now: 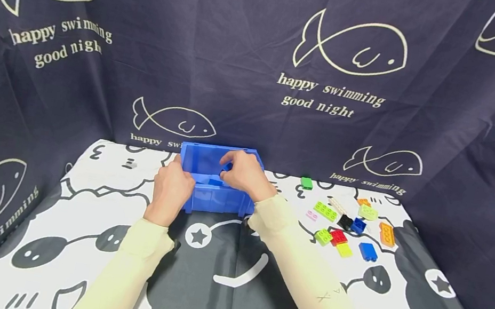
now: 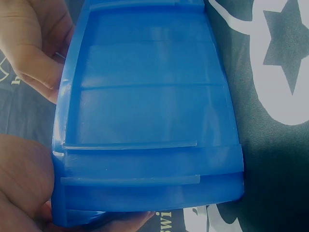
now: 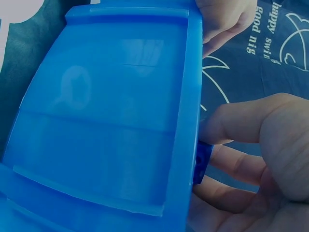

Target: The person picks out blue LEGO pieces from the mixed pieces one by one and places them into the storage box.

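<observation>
A blue plastic box [image 1: 216, 200] stands at the back of the table with its lid [image 1: 200, 159] raised behind it. My left hand [image 1: 173, 184] grips the left end of the box, thumb at the rim. In the left wrist view, fingertips show under that end. Over the opening, my right hand [image 1: 246, 174] pinches a small dark blue toy brick [image 3: 203, 162] between thumb and fingers. The front wall of the box partly hides this brick in the right wrist view. Something darker blue lies inside the box, too small to make out.
Loose toy bricks lie to the right: a green one [image 1: 306, 183], a long lime one [image 1: 325, 210], a red one [image 1: 338, 237], a blue one [image 1: 368, 252], an orange one [image 1: 387, 234] and several others. A dark fabric curtain [image 1: 242, 67] hangs right behind the box.
</observation>
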{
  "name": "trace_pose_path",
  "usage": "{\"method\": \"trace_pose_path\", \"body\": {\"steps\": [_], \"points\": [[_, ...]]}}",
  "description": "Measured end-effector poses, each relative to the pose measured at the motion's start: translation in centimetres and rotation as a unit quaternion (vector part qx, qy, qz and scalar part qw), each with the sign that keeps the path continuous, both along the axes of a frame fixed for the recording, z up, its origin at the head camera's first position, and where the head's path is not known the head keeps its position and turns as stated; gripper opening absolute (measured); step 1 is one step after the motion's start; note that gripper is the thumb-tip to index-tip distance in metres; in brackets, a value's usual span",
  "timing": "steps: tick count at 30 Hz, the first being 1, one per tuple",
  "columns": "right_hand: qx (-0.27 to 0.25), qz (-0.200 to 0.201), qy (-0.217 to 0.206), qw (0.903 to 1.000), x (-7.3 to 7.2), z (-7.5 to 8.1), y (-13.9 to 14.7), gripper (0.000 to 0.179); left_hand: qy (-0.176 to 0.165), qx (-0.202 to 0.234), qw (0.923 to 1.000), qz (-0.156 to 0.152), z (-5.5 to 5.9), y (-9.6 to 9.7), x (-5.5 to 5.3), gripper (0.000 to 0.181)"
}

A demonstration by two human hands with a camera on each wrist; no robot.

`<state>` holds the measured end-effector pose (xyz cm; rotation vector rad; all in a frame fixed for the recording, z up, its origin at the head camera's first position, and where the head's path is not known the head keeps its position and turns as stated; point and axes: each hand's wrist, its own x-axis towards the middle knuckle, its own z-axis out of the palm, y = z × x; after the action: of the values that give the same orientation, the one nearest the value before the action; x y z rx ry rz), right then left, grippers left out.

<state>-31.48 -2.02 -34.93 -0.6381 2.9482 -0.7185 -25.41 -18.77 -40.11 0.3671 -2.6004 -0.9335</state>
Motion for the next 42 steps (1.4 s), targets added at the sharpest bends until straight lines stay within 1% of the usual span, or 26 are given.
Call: {"method": "trace_pose_path", "body": {"steps": [5,11,16,20,23,30,34,38,42], "points": [[0.000,0.000,-0.004,1.0000,-0.1,-0.1,0.0,0.031,0.003,-0.002,1.0000,0.001,0.0,0.0,0.0,0.042],[-0.005,-0.004,-0.015,0.9999,-0.2,-0.3,0.2,0.031,0.004,0.001,1.0000,0.004,0.0,0.0,0.0,0.038],[-0.008,0.000,-0.011,0.9999,0.0,-0.1,0.5,0.031,0.002,0.003,1.0000,0.006,0.0,0.0,0.0,0.042],[-0.012,0.003,-0.008,0.9999,0.3,0.4,1.0,0.033,0.002,0.004,1.0000,0.003,0.0,0.1,0.1,0.045],[-0.026,0.000,-0.006,0.9996,0.7,0.9,1.4,0.031,0.003,0.004,1.0000,0.003,0.0,0.1,0.1,0.045],[-0.050,-0.001,0.022,0.9985,1.5,1.9,2.6,0.028,0.014,0.002,0.9999,0.004,-0.3,0.1,0.1,0.043],[-0.058,-0.007,0.028,0.9979,2.1,1.9,3.6,0.028,0.015,0.001,0.9999,0.003,-0.4,0.1,0.1,0.042],[-0.075,-0.025,0.017,0.9967,2.7,1.6,4.9,0.028,0.017,-0.002,0.9998,0.003,-0.3,0.0,0.0,0.043],[-0.091,-0.038,0.021,0.9949,3.0,1.4,6.6,0.027,0.016,0.001,0.9999,0.002,-0.3,-0.1,0.0,0.043]]}}
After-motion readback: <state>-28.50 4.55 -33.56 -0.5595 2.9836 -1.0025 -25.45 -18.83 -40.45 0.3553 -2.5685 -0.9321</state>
